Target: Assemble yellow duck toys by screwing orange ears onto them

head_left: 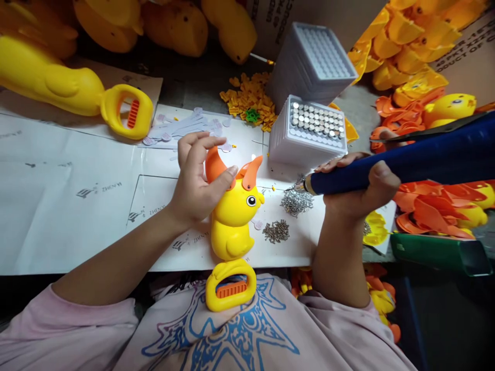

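Observation:
A yellow duck toy (232,221) lies at the front edge of the table, its handle (231,286) with an orange trigger reaching past the edge. Two orange flaps (251,175) stand apart at its head. My left hand (201,178) pinches the toy there, thumb on the left flap near the head and fingers behind it. In my right hand (359,188) is a blue electric screwdriver (356,172), held sideways. Its tip points left, over the upper edge of a pile of silver screws (297,198). A smaller pile of darker metal pieces (276,232) lies below.
Behind the screws stand stacked plastic trays (307,134), the front one holding button cells. Small orange parts (249,98) are heaped beside them. More yellow toys (77,85) lie at left. Orange flaps (429,206) and a green tube-like object (436,252) are at right.

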Action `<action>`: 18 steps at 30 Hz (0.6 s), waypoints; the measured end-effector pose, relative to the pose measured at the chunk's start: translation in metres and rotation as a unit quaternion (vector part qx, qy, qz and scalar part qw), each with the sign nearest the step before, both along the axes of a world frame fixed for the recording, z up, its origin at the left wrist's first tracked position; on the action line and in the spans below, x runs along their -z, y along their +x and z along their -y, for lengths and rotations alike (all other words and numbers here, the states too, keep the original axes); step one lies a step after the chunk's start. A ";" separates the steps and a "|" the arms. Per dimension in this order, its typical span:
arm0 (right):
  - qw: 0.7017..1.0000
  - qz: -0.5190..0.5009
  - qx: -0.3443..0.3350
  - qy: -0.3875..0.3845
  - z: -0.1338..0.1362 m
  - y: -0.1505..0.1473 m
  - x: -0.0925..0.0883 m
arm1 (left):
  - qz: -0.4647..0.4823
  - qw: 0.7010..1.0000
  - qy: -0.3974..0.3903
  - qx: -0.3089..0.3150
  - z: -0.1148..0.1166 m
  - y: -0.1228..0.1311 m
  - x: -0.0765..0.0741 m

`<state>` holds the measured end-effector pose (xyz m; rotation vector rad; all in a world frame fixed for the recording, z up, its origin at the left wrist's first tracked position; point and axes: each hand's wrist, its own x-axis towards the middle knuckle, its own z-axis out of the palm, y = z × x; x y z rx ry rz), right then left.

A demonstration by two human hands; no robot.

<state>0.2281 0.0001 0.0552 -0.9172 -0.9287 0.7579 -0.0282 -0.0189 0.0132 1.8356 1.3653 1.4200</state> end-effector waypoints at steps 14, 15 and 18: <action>0.951 -0.044 -0.305 -0.019 0.022 -0.014 -0.083 | -0.178 0.962 0.178 0.104 0.019 0.005 -0.018; 0.946 -0.052 -0.320 -0.016 0.024 -0.016 -0.085 | -0.179 0.962 0.175 0.106 0.020 0.005 -0.018; 0.938 -0.064 -0.341 0.001 0.028 -0.024 -0.088 | -0.178 0.964 0.167 0.107 0.022 0.006 -0.019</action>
